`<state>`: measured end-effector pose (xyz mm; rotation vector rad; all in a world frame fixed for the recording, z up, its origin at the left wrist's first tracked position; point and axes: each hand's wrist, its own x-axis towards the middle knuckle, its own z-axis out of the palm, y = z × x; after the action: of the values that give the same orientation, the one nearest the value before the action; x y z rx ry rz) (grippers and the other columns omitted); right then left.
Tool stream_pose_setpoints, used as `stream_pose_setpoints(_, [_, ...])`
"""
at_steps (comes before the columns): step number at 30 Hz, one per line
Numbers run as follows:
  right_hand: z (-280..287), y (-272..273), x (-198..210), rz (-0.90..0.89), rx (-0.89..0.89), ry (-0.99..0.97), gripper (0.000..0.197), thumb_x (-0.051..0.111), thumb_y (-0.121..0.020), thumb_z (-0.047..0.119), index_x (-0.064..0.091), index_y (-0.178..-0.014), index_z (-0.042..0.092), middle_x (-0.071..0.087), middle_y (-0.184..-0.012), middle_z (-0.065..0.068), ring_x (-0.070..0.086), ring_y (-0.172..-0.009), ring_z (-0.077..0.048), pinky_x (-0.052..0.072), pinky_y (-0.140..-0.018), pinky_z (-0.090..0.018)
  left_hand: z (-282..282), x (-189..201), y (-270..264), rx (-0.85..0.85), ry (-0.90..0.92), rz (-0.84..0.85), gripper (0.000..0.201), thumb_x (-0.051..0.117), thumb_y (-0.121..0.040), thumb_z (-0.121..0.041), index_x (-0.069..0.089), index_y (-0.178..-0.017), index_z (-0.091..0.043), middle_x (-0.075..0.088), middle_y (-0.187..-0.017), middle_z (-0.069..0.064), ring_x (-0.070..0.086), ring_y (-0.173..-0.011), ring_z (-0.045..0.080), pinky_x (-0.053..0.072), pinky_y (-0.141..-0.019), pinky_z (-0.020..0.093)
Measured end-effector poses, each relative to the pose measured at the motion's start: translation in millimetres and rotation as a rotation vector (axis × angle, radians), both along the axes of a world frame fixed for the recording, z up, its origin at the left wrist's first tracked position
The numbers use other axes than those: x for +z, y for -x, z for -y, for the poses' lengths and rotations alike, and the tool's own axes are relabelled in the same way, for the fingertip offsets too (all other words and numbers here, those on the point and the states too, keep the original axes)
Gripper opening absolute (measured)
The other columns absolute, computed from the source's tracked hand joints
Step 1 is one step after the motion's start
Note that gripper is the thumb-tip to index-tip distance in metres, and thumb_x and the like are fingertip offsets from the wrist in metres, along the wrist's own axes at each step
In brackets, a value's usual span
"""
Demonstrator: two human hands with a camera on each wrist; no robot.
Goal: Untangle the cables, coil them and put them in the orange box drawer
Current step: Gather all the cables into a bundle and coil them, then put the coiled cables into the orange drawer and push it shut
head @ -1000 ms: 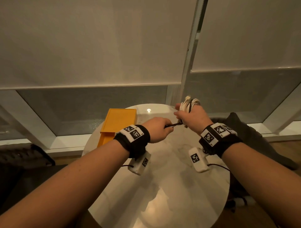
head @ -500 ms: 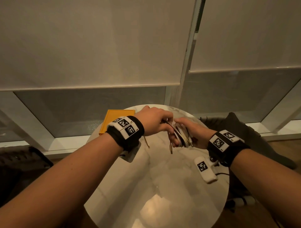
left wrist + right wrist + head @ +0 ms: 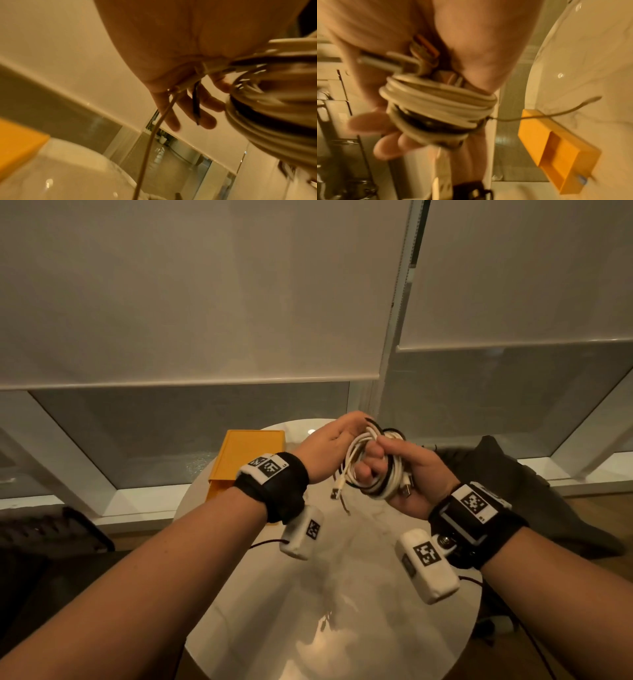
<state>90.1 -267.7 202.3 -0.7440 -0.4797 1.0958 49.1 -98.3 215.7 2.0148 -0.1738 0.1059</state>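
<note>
A coil of white and black cables (image 3: 388, 489) is wound round the fingers of my right hand (image 3: 424, 474), held above the table. The right wrist view shows the same coil (image 3: 440, 102) wrapped over the curled fingers (image 3: 388, 135), with plugs tucked near the palm. My left hand (image 3: 325, 446) pinches the coil's upper loops. From the left wrist, a thin cable hangs from that hand (image 3: 190, 111) beside the coil (image 3: 267, 108). A white plug end (image 3: 337, 491) dangles below. The orange box (image 3: 251, 453) sits at the table's back left, its drawer (image 3: 556, 148) pulled partly out.
The round white marble table (image 3: 342, 594) lies under both hands. A dark cloth-covered seat (image 3: 513, 474) stands at the right and a dark object (image 3: 51, 529) at the left. Window frames and lowered blinds are behind.
My right hand has turned palm-up and risen, so the coil now faces me. My left hand has moved from the coil's side to its top. A white plug end now dangles free.
</note>
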Motion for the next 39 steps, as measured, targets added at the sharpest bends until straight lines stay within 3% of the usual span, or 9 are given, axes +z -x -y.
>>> stream_pose_setpoints(5, [-3.7, 6.6, 12.5, -0.049, -0.191, -0.065, 0.023, 0.059, -0.092, 0.027, 0.067, -0.077, 0.011, 0.069, -0.071, -0.003, 0.068, -0.078, -0.017, 0.058, -0.081, -0.029, 11.1, -11.9, 10.5, 0.089, 0.38, -0.282, 0.052, 0.021, -0.1, -0.057, 0.062, -0.107, -0.026, 0.07, -0.075, 0.001, 0.066, -0.063, 0.019, 0.059, -0.068, 0.036])
stream_pose_setpoints(9, [-7.8, 3.1, 16.3, -0.138, -0.401, -0.141, 0.028, 0.048, -0.101, 0.027, 0.064, -0.083, 0.011, 0.075, -0.09, -0.006, 0.071, -0.096, -0.019, 0.059, -0.082, -0.03, 18.6, -26.7, 13.6, 0.073, 0.439, -0.349, 0.047, 0.024, -0.102, -0.054, 0.055, -0.108, -0.019, 0.053, -0.069, 0.007, 0.038, -0.043, 0.016, 0.039, -0.045, 0.026])
stream_pose_setpoints(13, [-16.9, -20.2, 12.3, -0.099, -0.657, -0.03, 0.013, 0.053, -0.099, 0.028, 0.056, -0.096, 0.016, 0.07, -0.124, -0.01, 0.066, -0.117, -0.02, 0.052, -0.099, -0.035, 30.0, -33.3, 23.4, -0.012, -0.148, -0.302, 0.031, 0.031, -0.103, -0.034, 0.056, -0.095, -0.016, 0.052, -0.073, -0.002, 0.045, -0.058, 0.013, 0.039, -0.054, 0.025])
stream_pose_setpoints(16, [-15.3, -31.2, 2.6, 0.324, -0.763, 0.445, 0.033, 0.066, -0.085, 0.047, 0.066, -0.103, 0.02, 0.074, -0.115, -0.005, 0.067, -0.104, -0.015, 0.05, -0.095, -0.037, 33.3, -31.7, 23.4, -0.002, -0.4, -0.2, 0.027, 0.035, -0.104, -0.03, 0.057, -0.092, -0.02, 0.052, -0.076, -0.009, 0.048, -0.069, 0.004, 0.036, -0.062, 0.024])
stream_pose_setpoints(22, [-3.4, -16.8, -11.4, 1.005, -0.381, 0.873, 0.041, 0.049, -0.098, 0.046, 0.068, -0.074, 0.019, 0.069, -0.062, 0.0, 0.064, -0.061, -0.025, 0.047, -0.056, -0.031, 9.6, -9.2, 17.9, -0.018, -0.624, -0.019, 0.026, 0.041, -0.104, -0.025, 0.065, -0.109, -0.019, 0.057, -0.089, -0.013, 0.051, -0.081, 0.002, 0.034, -0.07, 0.016])
stream_pose_setpoints(26, [2.2, -22.1, -24.5, 0.666, -0.203, 0.661, 0.058, 0.054, -0.086, 0.068, 0.068, -0.085, 0.011, 0.066, -0.068, -0.009, 0.063, -0.08, -0.039, 0.045, -0.071, -0.042, 2.6, -10.9, 18.2, 0.015, -0.495, 0.028, 0.016, 0.051, -0.099, -0.024, 0.051, -0.114, -0.017, 0.063, -0.092, 0.0, 0.056, -0.077, 0.014, 0.049, -0.07, 0.027])
stream_pose_setpoints(29, [6.4, -17.2, -28.5, 0.547, -0.036, 0.465, 0.027, 0.063, -0.089, 0.039, 0.067, -0.079, 0.015, 0.06, -0.066, -0.005, 0.059, -0.078, -0.028, 0.051, -0.069, -0.031, 2.4, -11.0, 20.2, 0.042, -0.349, 0.066, 0.018, 0.056, -0.097, -0.021, 0.043, -0.109, -0.019, 0.055, -0.088, -0.001, 0.049, -0.068, 0.01, 0.043, -0.061, 0.02])
stream_pose_setpoints(35, [-0.5, -10.3, -28.1, 0.361, 0.159, 0.21, 0.016, 0.074, -0.084, 0.023, 0.069, -0.074, 0.01, 0.061, -0.061, -0.004, 0.063, -0.074, -0.019, 0.051, -0.077, -0.03, -3.5, -34.4, 20.5, -0.012, -0.23, 0.033, 0.049, 0.041, -0.093, -0.056, 0.041, -0.136, -0.033, 0.043, -0.138, 0.001, 0.044, -0.127, 0.017, 0.038, -0.105, 0.034])
stream_pose_setpoints(39, [-13.6, -6.9, -33.4, 0.342, 0.215, 0.138, 0.018, 0.077, -0.082, 0.027, 0.072, -0.075, 0.011, 0.068, -0.066, -0.004, 0.067, -0.078, -0.018, 0.051, -0.081, -0.033, -3.4, -32.2, 29.1, -0.048, 0.099, -0.114, 0.036, 0.039, -0.102, -0.04, 0.046, -0.135, -0.028, 0.063, -0.117, 0.003, 0.064, -0.106, 0.013, 0.054, -0.09, 0.03])
